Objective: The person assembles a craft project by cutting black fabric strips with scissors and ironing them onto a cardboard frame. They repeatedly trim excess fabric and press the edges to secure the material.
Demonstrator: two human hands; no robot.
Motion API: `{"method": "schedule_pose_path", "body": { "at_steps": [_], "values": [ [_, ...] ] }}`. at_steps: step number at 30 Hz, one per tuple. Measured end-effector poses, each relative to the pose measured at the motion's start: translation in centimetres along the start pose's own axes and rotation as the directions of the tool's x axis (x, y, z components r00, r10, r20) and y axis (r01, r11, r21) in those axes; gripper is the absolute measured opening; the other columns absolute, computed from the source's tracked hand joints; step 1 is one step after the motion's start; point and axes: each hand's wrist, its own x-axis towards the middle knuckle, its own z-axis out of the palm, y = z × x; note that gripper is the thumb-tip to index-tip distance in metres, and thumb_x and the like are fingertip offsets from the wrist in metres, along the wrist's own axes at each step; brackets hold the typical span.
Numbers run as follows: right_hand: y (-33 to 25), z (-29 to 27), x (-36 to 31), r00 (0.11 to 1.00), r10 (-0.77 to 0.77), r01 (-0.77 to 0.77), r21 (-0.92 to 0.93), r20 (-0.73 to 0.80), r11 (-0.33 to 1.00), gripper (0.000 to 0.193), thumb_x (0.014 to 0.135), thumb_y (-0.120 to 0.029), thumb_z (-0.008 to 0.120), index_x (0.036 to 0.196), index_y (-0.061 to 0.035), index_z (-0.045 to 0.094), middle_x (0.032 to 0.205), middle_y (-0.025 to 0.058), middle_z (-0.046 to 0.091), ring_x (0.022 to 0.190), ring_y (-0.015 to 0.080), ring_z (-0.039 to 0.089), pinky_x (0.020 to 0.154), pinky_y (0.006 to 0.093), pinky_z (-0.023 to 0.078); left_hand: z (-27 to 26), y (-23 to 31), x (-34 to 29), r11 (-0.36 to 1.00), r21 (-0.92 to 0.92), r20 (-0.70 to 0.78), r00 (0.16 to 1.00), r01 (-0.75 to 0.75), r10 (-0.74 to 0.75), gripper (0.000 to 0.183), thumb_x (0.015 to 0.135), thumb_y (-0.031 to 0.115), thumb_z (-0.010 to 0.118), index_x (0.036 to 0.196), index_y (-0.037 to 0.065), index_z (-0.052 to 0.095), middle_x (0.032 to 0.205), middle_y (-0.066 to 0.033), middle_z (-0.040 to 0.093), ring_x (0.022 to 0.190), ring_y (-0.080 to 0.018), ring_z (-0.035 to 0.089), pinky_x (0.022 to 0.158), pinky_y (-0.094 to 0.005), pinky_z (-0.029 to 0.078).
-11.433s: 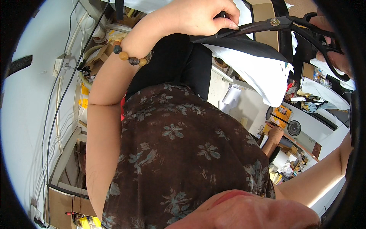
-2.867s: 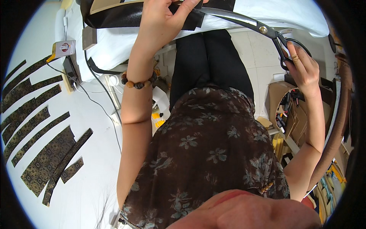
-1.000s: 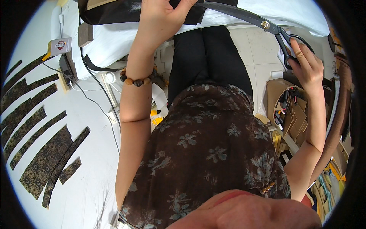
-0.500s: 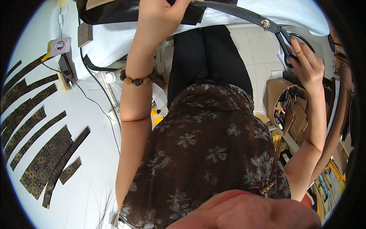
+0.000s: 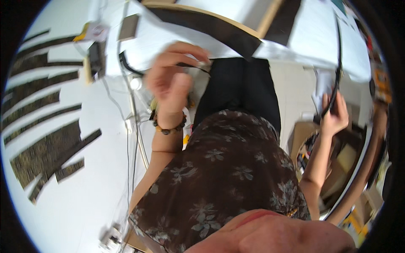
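Note:
In my right hand (image 5: 336, 116) are large black shears (image 5: 338, 55), seen edge-on, their blades pointing away across the far white-covered table (image 5: 312, 55). My left hand (image 5: 171, 80), smeared by motion, is raised in front of that table's near edge. Its fingers are bent, and a thin dark strip-like thing shows beside the fingertips; I cannot make out what it is. Beyond lies a dark sheet piece (image 5: 202, 23) along a tan-edged board (image 5: 219, 16). It overhangs the table edge slightly, with a pointed corner. Another dark piece (image 5: 284, 23) lies to its right.
Several patterned dark fabric pieces (image 5: 48, 145) lie on the white surface at left. A grey block (image 5: 128, 27), a black device (image 5: 96, 57) and cables stand nearby. An open cardboard box (image 5: 301, 133) with small items sits at lower right, beside a brown curved roll (image 5: 377, 126).
My left hand has let go of the dark sheet and drawn back toward me. The shears have swung from lying across the sheet to pointing away on the right. My view has shifted.

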Motion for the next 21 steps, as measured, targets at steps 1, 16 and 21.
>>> {"method": "schedule_pose_path", "body": {
  "at_steps": [1,16,21],
  "values": [
    [0.3,0.7,-1.3,0.997,0.072,-0.071,0.044,-0.019,0.996,0.033,0.080,0.003,0.076,0.111,0.0079,0.066,0.098,0.0110,0.069,0.082,0.0134,0.062,0.076,0.0261,0.051,0.3,0.2,-2.3,0.988,-0.054,-0.116,0.982,0.146,-0.151,0.011,0.093,0.008,0.058,0.101,0.001,0.057,0.100,-0.0210,0.065,0.089,-0.0275,0.063,0.080,-0.0359,0.052],
    [-0.9,6.5,-0.8,0.950,0.311,-0.299,0.387,0.033,0.872,0.030,0.088,-0.001,0.070,0.116,0.0069,0.065,0.114,0.0166,0.068,0.096,0.0147,0.063,0.086,0.0285,0.050,-23.4,0.4,-11.0,0.768,-0.087,-0.937,0.210,0.634,-0.279,0.017,0.092,0.013,0.068,0.083,0.004,0.058,0.068,-0.0010,0.060,0.056,-0.0068,0.050,0.052,-0.0203,0.038],
    [-0.7,6.4,-1.8,0.954,0.299,-0.277,0.370,-0.001,0.886,0.031,0.088,-0.001,0.071,0.117,0.0063,0.065,0.114,0.0156,0.068,0.097,0.0151,0.063,0.086,0.0286,0.050,-24.3,-1.4,-10.1,0.696,-0.066,-0.878,0.290,0.715,-0.380,0.013,0.088,0.008,0.072,0.087,0.003,0.060,0.071,-0.0028,0.064,0.057,-0.0071,0.052,0.052,-0.0197,0.039]
  ]
}}
